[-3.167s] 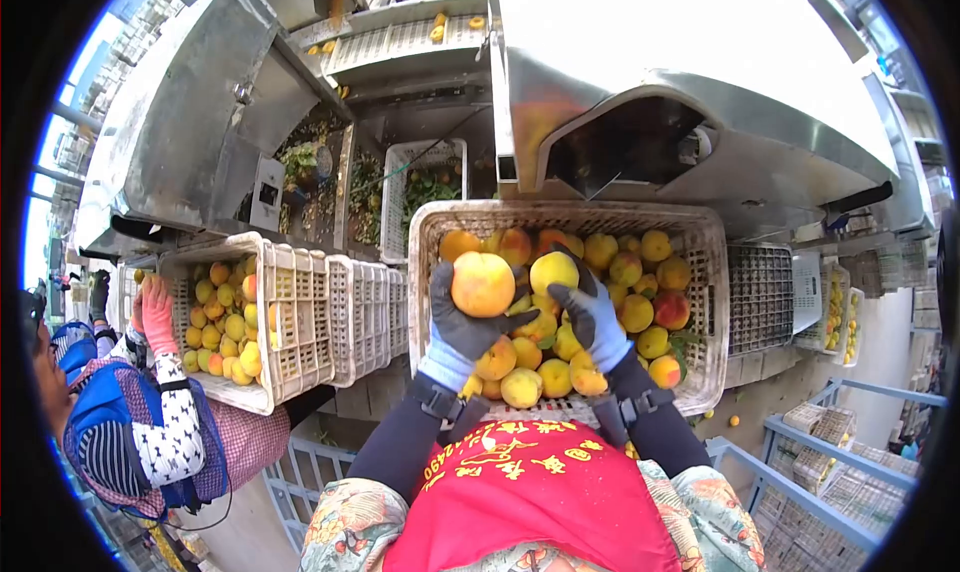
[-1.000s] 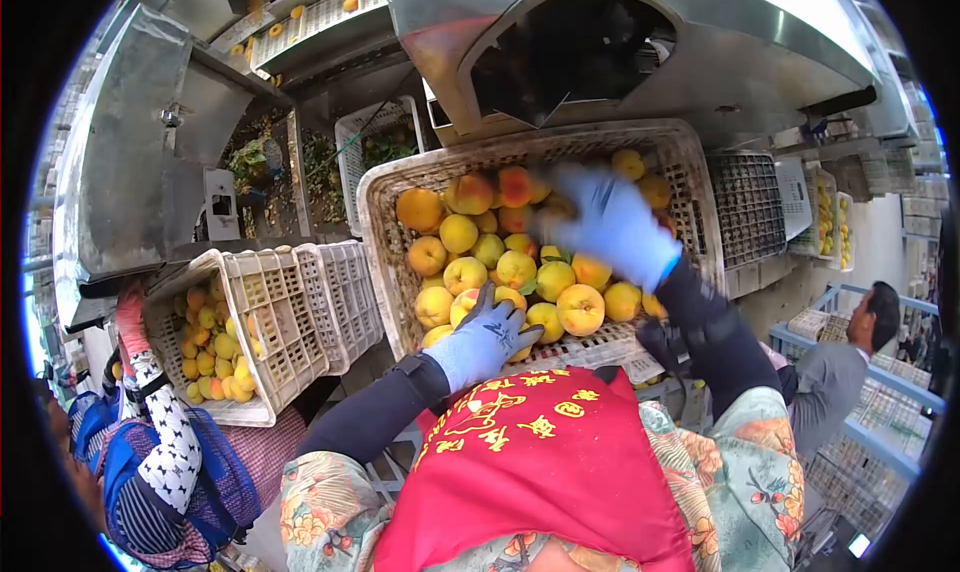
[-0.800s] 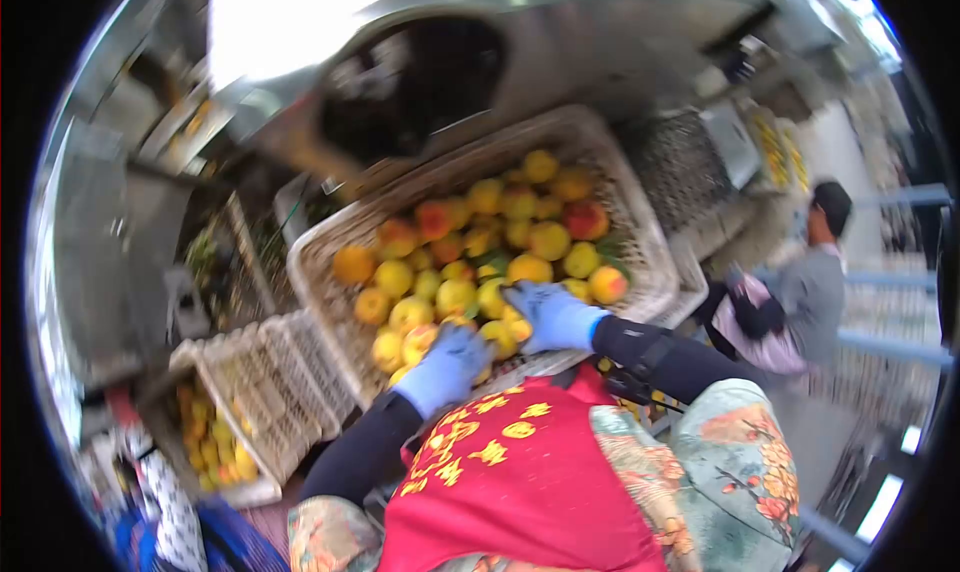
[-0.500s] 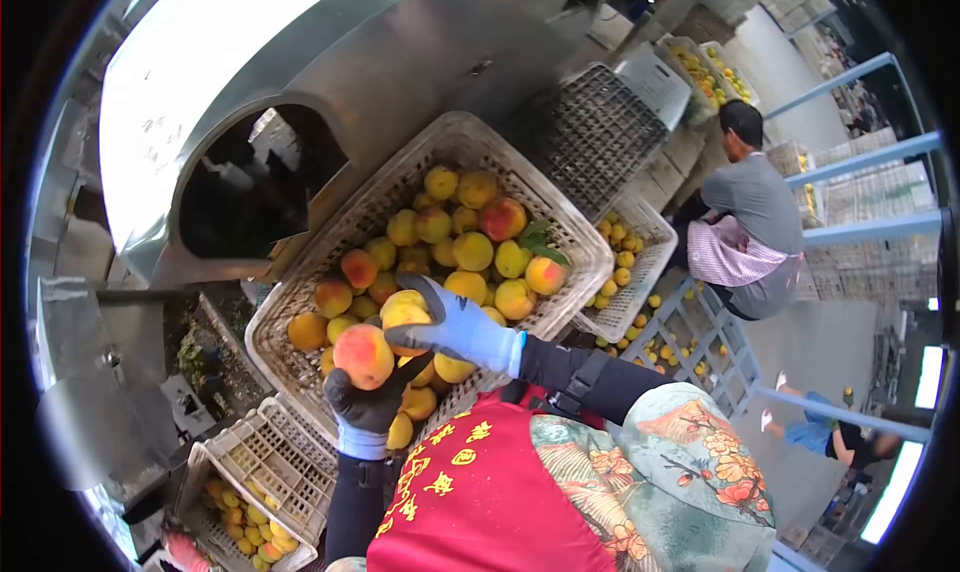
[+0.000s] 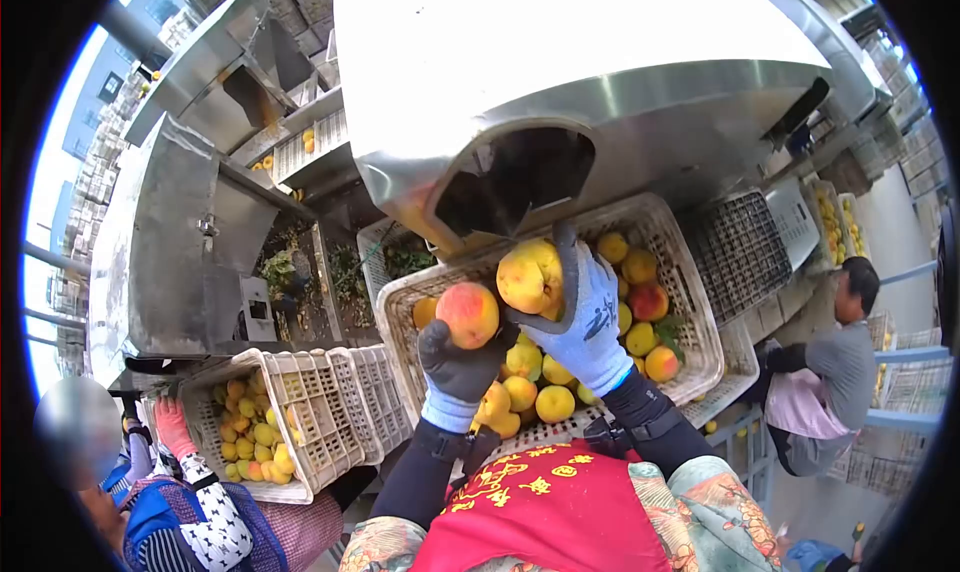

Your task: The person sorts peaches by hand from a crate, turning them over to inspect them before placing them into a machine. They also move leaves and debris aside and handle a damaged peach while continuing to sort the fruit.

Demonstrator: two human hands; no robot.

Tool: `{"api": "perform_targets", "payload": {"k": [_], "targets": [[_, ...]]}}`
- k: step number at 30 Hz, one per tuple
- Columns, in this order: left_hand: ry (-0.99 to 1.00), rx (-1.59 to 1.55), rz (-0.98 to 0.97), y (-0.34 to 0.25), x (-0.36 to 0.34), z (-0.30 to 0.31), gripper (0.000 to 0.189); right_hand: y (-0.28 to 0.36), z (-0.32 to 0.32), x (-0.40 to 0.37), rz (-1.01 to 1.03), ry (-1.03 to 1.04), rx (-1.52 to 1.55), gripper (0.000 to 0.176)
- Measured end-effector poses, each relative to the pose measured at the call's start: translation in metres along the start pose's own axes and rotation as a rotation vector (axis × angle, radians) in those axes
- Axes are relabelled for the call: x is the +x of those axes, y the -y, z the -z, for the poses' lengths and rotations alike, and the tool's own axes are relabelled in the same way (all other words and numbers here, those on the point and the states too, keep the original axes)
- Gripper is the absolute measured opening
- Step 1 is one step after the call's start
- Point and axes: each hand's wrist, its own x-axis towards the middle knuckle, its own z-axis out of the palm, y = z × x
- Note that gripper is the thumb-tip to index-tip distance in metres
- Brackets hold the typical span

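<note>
Gripping from below, the left hand (image 5: 460, 362), in a dark grey glove, is closed around a red-blushed peach (image 5: 468, 314) seated in its curled grip. A yellow peach (image 5: 528, 277), just right of the first, is clasped by the right hand (image 5: 590, 324) in a pale blue glove. A white plastic crate (image 5: 705, 342) of peaches is located beneath both hands. The dark chute opening (image 5: 515, 177) of a stainless-steel machine (image 5: 560, 62) is positioned just above the right hand. Well left of the left hand, a second crate (image 5: 330, 412) is attended by another person's pink-gloved hand (image 5: 175, 427).
</note>
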Motion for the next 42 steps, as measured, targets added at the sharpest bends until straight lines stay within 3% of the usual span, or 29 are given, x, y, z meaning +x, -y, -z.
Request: {"api": "perform_targets", "payload": {"k": [5, 10, 13, 15, 16, 18, 20, 21, 23, 25, 26, 31, 34, 35, 37, 39, 40, 41, 42], "targets": [[-0.1, -0.023, -0.051, -0.014, -0.006, 0.006, 0.073, -0.006, -0.022, 0.03, 0.048, 0.027, -0.11, 0.1], [-0.114, -0.085, -0.01, -0.013, -0.004, 0.013, 0.061, -0.032, -0.074, 0.066, 0.177, -0.14, -0.35, 0.098], [-0.062, -0.207, 0.109, -0.018, 0.009, 0.013, 0.063, -0.023, -0.078, 0.116, 0.072, 0.027, -0.294, 0.084], [-0.001, -0.254, 0.127, -0.022, 0.012, 0.007, 0.065, -0.018, -0.068, 0.106, 0.204, -0.351, -0.302, 0.072], [0.002, -0.269, 0.164, -0.024, 0.012, 0.006, 0.065, -0.013, -0.054, 0.093, 0.132, -0.258, -0.161, 0.068], [0.015, -0.283, 0.185, -0.024, 0.014, 0.002, 0.064, 0.021, -0.017, 0.064, -0.018, 0.226, 0.655, 0.07], [-0.119, -0.101, 0.042, -0.012, 0.016, -0.011, 0.066, 0.021, -0.026, 0.023, 0.183, 0.368, 0.431, 0.082], [-0.189, -0.009, -0.02, -0.008, 0.014, -0.018, 0.067, 0.021, -0.035, 0.002, 0.231, 0.265, 0.206, 0.09], [-0.123, 0.079, -0.003, -0.012, 0.003, -0.027, 0.062, 0.01, -0.04, -0.006, 0.157, 0.185, 0.172, 0.097], [0.039, 0.121, 0.219, -0.018, -0.002, -0.022, 0.058, 0.009, -0.032, -0.001, 0.095, 0.195, 0.197, 0.099], [-0.08, 0.173, 0.126, -0.011, 0.0, -0.025, 0.06, 0.012, -0.028, 0.002, 0.031, 0.211, 0.227, 0.102], [-0.151, 0.271, 0.073, -0.005, 0.004, -0.054, 0.059, 0.009, -0.027, 0.013, 0.123, 0.003, 0.214, 0.097], [-0.202, 0.68, 0.158, -0.005, -0.003, -0.021, 0.052, 0.003, -0.027, 0.026, 0.048, 0.033, 0.119, 0.094], [-0.206, 0.674, 0.162, 0.0, -0.007, -0.008, 0.052, 0.0, -0.03, 0.031, 0.043, 0.04, 0.116, 0.094], [-0.273, 1.375, 0.062, 0.008, -0.024, 0.025, 0.05, -0.01, -0.039, 0.039, 0.134, -0.082, -0.065, 0.092], [-0.117, 1.988, 0.003, 0.006, -0.041, 0.027, 0.044, -0.042, -0.075, 0.052, 0.175, -0.184, -0.108, 0.092], [-0.04, 2.107, 0.122, 0.012, -0.046, 0.038, 0.047, -0.061, -0.098, 0.066, 0.199, -0.215, -0.172, 0.093], [0.124, 2.235, 0.201, 0.017, -0.051, 0.039, 0.056, -0.075, -0.113, 0.09, 0.088, -0.072, -0.222, 0.095], [0.269, 2.351, 0.289, 0.022, -0.053, 0.038, 0.058, -0.074, -0.117, 0.108, 0.288, -0.205, -0.326, 0.096]]}}
